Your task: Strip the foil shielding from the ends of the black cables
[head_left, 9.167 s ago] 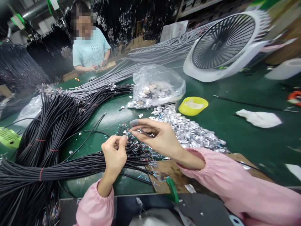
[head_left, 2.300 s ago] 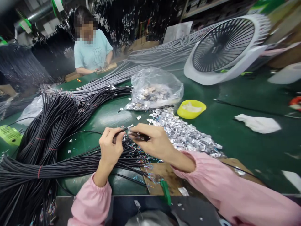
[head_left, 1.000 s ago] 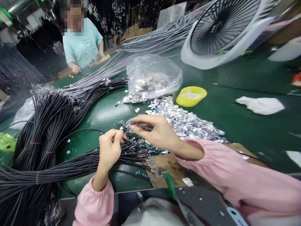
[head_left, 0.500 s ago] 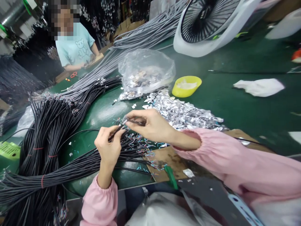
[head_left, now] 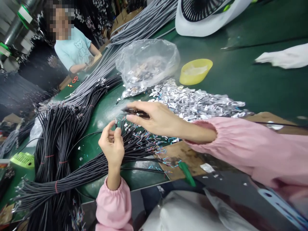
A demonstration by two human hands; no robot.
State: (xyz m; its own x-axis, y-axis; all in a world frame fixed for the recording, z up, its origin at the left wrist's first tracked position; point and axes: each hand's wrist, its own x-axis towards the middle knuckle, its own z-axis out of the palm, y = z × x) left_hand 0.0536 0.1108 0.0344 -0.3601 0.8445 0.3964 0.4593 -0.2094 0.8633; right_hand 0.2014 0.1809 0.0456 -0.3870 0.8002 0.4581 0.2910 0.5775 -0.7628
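My left hand (head_left: 112, 141) pinches the end of a black cable (head_left: 116, 124) upright between thumb and fingers. My right hand (head_left: 156, 117) is closed around a slim dark tool (head_left: 138, 113); its kind is hidden by the fingers, and its tip is blurred. The tool is just above and to the right of the cable end, apart from it. Below both hands lies a bundle of black cables (head_left: 86, 171), their stripped ends showing thin coloured wires (head_left: 154, 146).
Silver foil scraps (head_left: 199, 102) are heaped beyond my right hand, near a clear plastic bag (head_left: 166, 53) and a yellow dish (head_left: 192, 78). More black cables (head_left: 51, 138) stack at left. A white-framed fan (head_left: 190, 29) stands at the back. Across the table sits a co-worker (head_left: 74, 48).
My right hand with the tool has drawn apart from the cable end in my left hand; before, they met. The whole view has shifted and tilted slightly.
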